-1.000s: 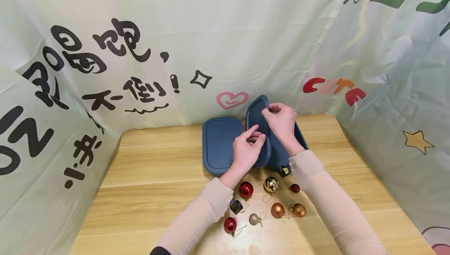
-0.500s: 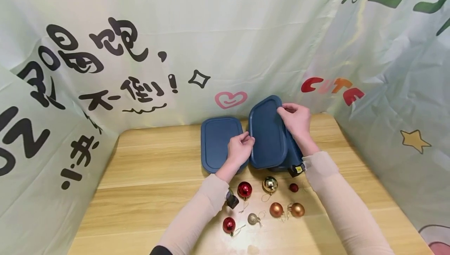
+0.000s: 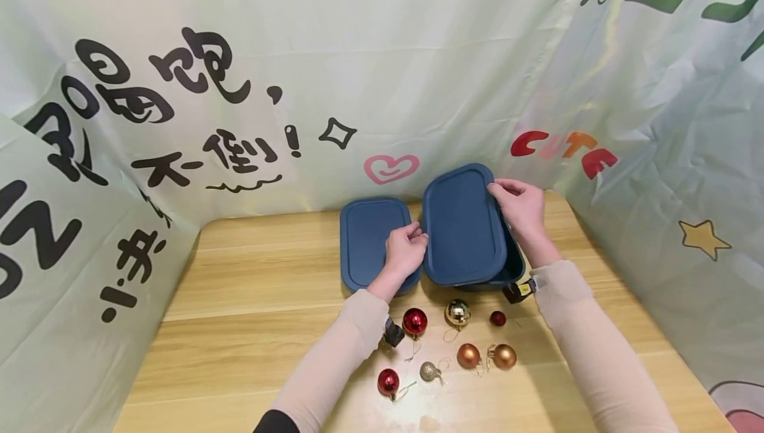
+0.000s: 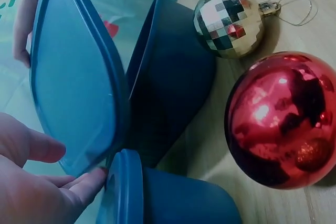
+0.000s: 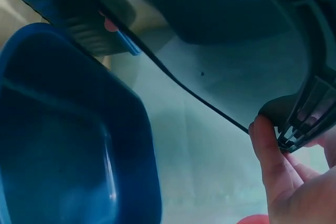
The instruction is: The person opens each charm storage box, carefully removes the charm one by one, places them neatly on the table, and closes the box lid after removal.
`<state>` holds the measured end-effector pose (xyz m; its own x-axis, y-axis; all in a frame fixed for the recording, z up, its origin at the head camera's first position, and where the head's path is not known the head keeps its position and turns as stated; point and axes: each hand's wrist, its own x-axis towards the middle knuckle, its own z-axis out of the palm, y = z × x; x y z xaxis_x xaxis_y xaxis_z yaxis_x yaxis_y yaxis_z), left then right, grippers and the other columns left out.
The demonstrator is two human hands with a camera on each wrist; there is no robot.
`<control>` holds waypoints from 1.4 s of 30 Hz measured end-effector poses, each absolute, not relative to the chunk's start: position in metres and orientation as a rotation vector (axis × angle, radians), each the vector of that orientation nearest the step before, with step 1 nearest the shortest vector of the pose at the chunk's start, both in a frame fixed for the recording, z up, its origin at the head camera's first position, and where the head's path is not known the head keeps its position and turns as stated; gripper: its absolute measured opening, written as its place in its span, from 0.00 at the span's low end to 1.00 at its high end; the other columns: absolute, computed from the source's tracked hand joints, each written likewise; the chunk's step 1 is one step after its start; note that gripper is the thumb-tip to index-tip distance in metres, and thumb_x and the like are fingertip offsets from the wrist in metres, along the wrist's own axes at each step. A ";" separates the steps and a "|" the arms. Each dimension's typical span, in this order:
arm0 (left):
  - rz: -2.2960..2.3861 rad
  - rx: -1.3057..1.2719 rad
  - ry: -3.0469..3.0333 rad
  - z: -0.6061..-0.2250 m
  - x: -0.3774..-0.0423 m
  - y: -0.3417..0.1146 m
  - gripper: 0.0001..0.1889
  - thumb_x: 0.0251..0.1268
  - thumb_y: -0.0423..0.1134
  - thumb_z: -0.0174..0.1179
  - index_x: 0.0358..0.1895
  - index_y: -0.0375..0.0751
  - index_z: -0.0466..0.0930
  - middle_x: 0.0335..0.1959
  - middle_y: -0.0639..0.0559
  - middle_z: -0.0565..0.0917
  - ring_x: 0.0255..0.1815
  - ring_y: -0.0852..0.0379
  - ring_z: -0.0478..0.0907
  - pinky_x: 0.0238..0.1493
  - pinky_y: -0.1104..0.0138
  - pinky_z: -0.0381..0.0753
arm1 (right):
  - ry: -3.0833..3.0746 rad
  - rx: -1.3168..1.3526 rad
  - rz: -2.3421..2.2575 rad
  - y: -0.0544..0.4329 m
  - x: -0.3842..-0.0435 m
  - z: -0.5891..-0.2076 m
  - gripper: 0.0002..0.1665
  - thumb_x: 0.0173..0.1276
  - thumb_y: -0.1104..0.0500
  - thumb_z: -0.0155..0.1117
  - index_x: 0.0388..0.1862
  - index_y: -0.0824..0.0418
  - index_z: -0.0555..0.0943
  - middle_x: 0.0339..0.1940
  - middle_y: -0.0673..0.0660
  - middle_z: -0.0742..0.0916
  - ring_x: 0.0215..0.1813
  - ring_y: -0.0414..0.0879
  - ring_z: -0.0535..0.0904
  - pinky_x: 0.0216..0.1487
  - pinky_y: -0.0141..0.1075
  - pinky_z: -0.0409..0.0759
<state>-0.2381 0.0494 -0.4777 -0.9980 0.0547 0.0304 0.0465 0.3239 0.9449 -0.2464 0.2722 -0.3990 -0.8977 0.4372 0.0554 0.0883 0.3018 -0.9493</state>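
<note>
Both hands hold a blue rectangular lid (image 3: 465,224), tilted over an open blue box (image 4: 176,72). My right hand (image 3: 522,211) pinches the lid's upper right edge; the thumb and fingers show at that edge in the right wrist view. At the opposite edge, the thumb and fingers of my left hand (image 4: 37,177) pinch the lid's lower corner. That hand lies over the right side of a second blue box with its lid on (image 3: 370,241). Seen in the right wrist view, the open box's inner wall (image 5: 134,145) is bare. The lid covers most of this box in the head view.
In front of the boxes lie a red ball ornament (image 3: 414,322), a mirrored gold one (image 3: 457,313) and a small dark red one (image 3: 498,318). Nearer are two copper balls (image 3: 469,356), a glittery silver one (image 3: 428,371) and another red ball (image 3: 388,382). A printed cloth (image 3: 286,55) hangs behind.
The lid has swung from nearly upright to a flatter tilt, turning its face up. My right hand has moved right with its edge; my left hand has drawn slightly left and down onto the lid's edge.
</note>
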 end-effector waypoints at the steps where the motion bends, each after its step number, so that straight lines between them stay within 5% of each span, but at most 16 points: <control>1: 1.816 0.099 2.561 -0.478 -0.238 0.049 0.21 0.74 0.35 0.64 0.67 0.37 0.83 0.54 0.44 0.91 0.54 0.50 0.90 0.57 0.63 0.88 | -2.266 -0.477 1.650 0.273 -0.246 -0.400 0.25 0.72 0.49 0.70 0.59 0.64 0.88 0.32 0.34 0.84 0.37 0.33 0.79 0.38 0.23 0.79; 13: 1.845 0.071 2.603 -0.479 -0.238 0.047 0.18 0.71 0.33 0.66 0.61 0.38 0.88 0.47 0.47 0.92 0.45 0.54 0.91 0.49 0.67 0.87 | -2.321 -0.454 1.695 0.288 -0.240 -0.416 0.28 0.76 0.52 0.67 0.64 0.71 0.84 0.30 0.34 0.83 0.30 0.28 0.80 0.33 0.22 0.82; 20: 1.824 0.088 2.604 -0.479 -0.237 0.048 0.17 0.70 0.33 0.67 0.61 0.38 0.88 0.46 0.47 0.92 0.44 0.55 0.90 0.49 0.68 0.87 | -2.430 -0.436 1.486 0.292 -0.239 -0.431 0.27 0.76 0.50 0.67 0.63 0.69 0.85 0.56 0.66 0.89 0.34 0.23 0.77 0.37 0.17 0.76; 25: 1.804 0.116 2.609 -0.479 -0.236 0.050 0.18 0.70 0.33 0.67 0.61 0.38 0.88 0.45 0.48 0.92 0.43 0.57 0.90 0.47 0.70 0.86 | -2.488 -0.398 1.323 0.295 -0.243 -0.440 0.26 0.73 0.53 0.70 0.62 0.69 0.86 0.56 0.72 0.89 0.32 0.18 0.73 0.36 0.15 0.72; 28: 1.799 0.134 2.600 -0.480 -0.236 0.052 0.18 0.70 0.34 0.68 0.61 0.37 0.88 0.45 0.48 0.92 0.42 0.58 0.89 0.45 0.72 0.85 | -2.535 -0.389 1.224 0.298 -0.246 -0.445 0.25 0.73 0.54 0.69 0.62 0.70 0.86 0.53 0.71 0.90 0.34 0.24 0.75 0.36 0.15 0.70; 34: 1.788 0.142 2.585 -0.484 -0.239 0.059 0.18 0.70 0.35 0.68 0.62 0.38 0.87 0.46 0.49 0.92 0.43 0.58 0.90 0.44 0.73 0.85 | -2.600 -0.378 1.138 0.302 -0.249 -0.452 0.25 0.76 0.55 0.65 0.63 0.71 0.85 0.52 0.71 0.90 0.49 0.56 0.85 0.39 0.22 0.71; 42: 1.663 0.163 2.602 -0.485 -0.247 0.069 0.20 0.70 0.35 0.68 0.64 0.36 0.86 0.47 0.46 0.92 0.47 0.54 0.91 0.50 0.68 0.87 | -2.639 -0.351 1.087 0.307 -0.255 -0.461 0.25 0.78 0.57 0.61 0.65 0.74 0.82 0.55 0.74 0.88 0.56 0.67 0.86 0.58 0.55 0.83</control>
<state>-0.2473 0.0695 -0.4846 -0.9932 0.1151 0.0152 0.0621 0.4165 0.9070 -0.2549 0.3071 -0.4607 -0.9354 0.3196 0.1512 0.1205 0.6901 -0.7136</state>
